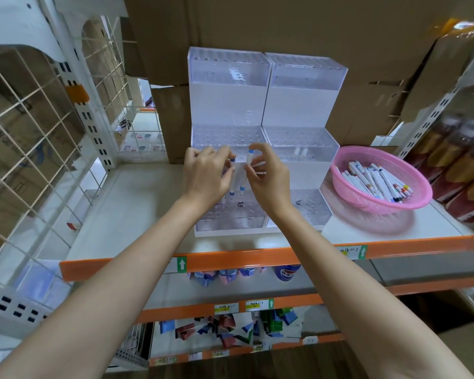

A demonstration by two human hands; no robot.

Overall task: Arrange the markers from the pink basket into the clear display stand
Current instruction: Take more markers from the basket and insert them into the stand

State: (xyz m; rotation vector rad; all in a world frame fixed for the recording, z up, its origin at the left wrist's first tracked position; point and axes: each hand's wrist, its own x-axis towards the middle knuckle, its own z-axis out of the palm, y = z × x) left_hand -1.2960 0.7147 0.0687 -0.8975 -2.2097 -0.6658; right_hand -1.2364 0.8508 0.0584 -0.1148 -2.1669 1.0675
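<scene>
Arms reach out over the orange edge (230, 259) of the shelf (137, 203). The left hand (205, 173) curls its fingers round a white marker (232, 184) with blue ends and holds it straight up and down. The right hand (268, 176) pinches a second marker (248, 160) near its top with thumb and finger. The two hands are very close together. Both pens hang just above the lowest step (230, 212) of the clear display stand (230, 102). That step is full of small round holes, and I think the pens are about to go in.

Trouble could start here. The holes are small and see-through, so a tip could miss and skid on the plastic. With the hands so close, one pen could bump the other and knock it crooked. A pen let go too soon could tip over and roll off the shelf. A hard push could slide the stand back.

The higher steps (227, 135) have many open holes, so lots of work is left. To the right sits the pink basket (367, 204) with a big heap of markers (378, 184) inside. A careless grab there could tip it. Brown boxes (257, 20) stand behind it all.
</scene>
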